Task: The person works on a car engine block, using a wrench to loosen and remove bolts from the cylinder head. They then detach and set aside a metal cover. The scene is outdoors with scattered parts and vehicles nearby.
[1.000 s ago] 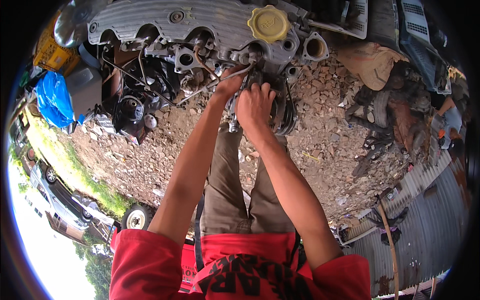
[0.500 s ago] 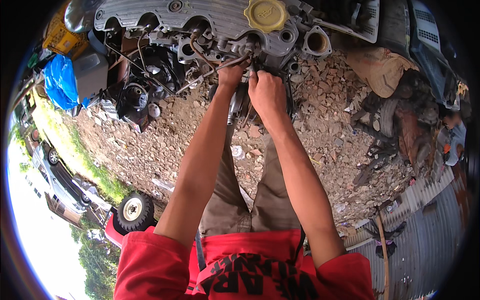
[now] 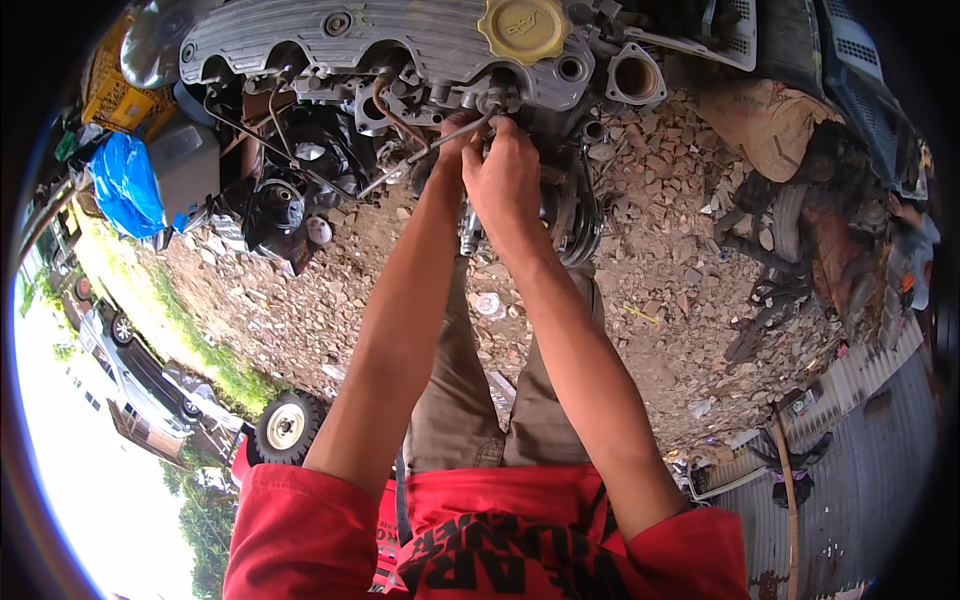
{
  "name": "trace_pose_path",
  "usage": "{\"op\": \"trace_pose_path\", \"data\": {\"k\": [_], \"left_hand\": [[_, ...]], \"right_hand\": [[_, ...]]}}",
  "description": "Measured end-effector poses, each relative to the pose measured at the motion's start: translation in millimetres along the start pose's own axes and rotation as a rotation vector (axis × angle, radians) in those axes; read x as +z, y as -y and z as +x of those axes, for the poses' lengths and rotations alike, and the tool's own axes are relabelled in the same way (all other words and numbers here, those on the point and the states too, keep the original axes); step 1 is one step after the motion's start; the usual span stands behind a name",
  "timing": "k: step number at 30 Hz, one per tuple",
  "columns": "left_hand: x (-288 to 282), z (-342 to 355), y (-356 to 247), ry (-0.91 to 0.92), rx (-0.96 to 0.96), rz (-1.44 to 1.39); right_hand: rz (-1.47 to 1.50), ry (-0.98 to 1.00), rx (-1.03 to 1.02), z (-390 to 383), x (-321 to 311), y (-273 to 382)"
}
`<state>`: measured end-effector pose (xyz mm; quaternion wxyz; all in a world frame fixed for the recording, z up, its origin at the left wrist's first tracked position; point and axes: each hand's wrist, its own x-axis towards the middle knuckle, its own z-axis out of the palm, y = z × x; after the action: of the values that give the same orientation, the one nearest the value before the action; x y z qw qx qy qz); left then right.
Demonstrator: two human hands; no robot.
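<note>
Both of my hands work at the near side of an engine with a ribbed grey cover (image 3: 300,42) and a yellow oil cap (image 3: 523,28). My right hand (image 3: 505,172) is closed, its fingertips bent in under the cover next to the upper end of a thin metal pipe (image 3: 395,172); what it grips is hidden. Close on its left, my left hand (image 3: 463,128) reaches behind that pipe, and its fingers are mostly out of sight. Another bent, brownish pipe (image 3: 385,108) rises just left of the hands.
Black plastic bags (image 3: 275,205) and a grey box (image 3: 185,150) with a blue bag (image 3: 125,185) lie left. A brown sack (image 3: 765,125) and dark hoses (image 3: 775,235) are at right. Stony ground (image 3: 660,310) surrounds my legs; a round metal flange (image 3: 636,78) juts from the engine's right.
My right hand has shifted left, close against my left hand and the pipe's end. It no longer shows the dark slim thing seen at its fingertips before. The view has shifted slightly.
</note>
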<state>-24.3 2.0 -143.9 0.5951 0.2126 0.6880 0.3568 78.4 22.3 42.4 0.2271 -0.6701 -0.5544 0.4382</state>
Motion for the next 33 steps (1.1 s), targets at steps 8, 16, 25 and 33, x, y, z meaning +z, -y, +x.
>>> {"op": "trace_pose_path", "data": {"k": [8, 16, 25, 33], "left_hand": [[-12, -11, 2, 0.191, 0.252, 0.001], [-7, -22, -41, 0.188, -0.216, -0.336], [-17, -23, -10, 0.291, 0.518, 0.504], [-29, -11, -19, 0.479, 0.641, 0.497]], "right_hand": [[-0.181, 0.009, -0.025, -5, -18, -12], [-0.091, -0.247, -0.134, -3, 15, -27], [-0.261, -0.360, -0.285, -15, 29, -35], [0.235, -0.324, 0.032, -14, 28, -40]]}}
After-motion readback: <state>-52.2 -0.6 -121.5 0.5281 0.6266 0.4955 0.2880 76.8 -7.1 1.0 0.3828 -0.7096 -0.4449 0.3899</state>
